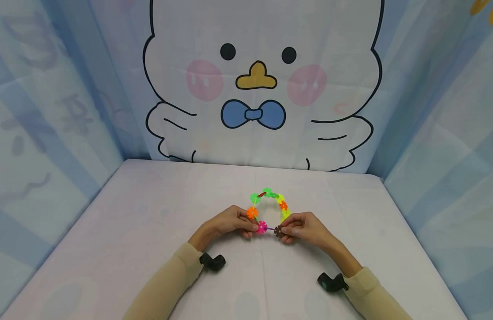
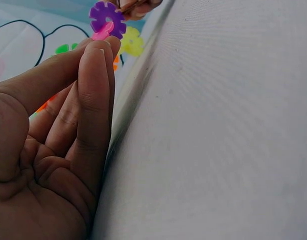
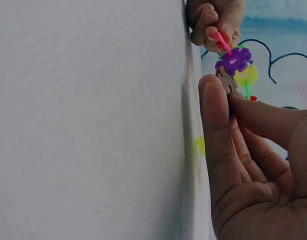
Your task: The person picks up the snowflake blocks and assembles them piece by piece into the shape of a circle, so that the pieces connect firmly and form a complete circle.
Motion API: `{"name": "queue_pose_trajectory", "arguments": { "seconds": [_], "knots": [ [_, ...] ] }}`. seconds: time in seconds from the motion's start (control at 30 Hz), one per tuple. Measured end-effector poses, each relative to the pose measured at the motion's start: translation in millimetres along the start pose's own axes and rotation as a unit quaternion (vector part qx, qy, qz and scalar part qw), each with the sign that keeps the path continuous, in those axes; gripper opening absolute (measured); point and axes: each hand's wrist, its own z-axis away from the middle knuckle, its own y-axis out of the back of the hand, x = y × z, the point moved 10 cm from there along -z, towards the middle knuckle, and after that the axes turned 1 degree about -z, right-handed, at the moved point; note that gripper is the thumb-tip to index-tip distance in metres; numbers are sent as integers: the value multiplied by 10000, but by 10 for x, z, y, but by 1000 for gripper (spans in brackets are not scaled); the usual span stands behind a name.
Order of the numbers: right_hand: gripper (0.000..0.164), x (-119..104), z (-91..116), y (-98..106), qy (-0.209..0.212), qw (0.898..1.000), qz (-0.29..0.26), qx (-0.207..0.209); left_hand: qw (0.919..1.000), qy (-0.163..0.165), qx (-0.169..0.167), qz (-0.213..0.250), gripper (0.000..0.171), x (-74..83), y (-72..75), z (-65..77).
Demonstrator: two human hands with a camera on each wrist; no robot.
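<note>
A loop of notched plastic snowflake discs (image 1: 255,198) in green, orange, yellow, red, pink, purple and brown stands above the table between both hands. At its lower left, my left hand (image 1: 234,221) pinches the pink disc (image 1: 262,227) between thumb and fingertips. My right hand (image 1: 308,229) pinches the brown disc (image 1: 278,231) at the lower right. Between these two sits a purple disc (image 3: 233,60), edge-on in the head view and face-on in the wrist views. In the right wrist view, the brown disc meets the purple one at its edge; the pink disc crosses its other side.
A pale cloth covers the table (image 1: 150,200). Behind it hangs a curtain (image 1: 254,146) printed with a cartoon bird, and blue-and-white cloth walls rise at both sides. Black wrist cameras (image 1: 213,262) sit by both cuffs.
</note>
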Motion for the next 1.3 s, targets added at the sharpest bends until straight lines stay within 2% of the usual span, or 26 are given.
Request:
{"name": "queue_pose_trajectory", "arguments": {
  "seconds": [0.63,1.03,1.3],
  "knots": [
    [28,20,4,14,-31,10000,6,-37,9999,-78,-62,-22,17,11,-10,-10],
    [24,21,-7,-34,-201,9995,-21,256,9999,-89,0,-101,16,11,-18,-18],
    [23,2,-20,-50,-167,9992,-9,359,9998,-98,114,-129,16,31,-7,3]
  ]
}}
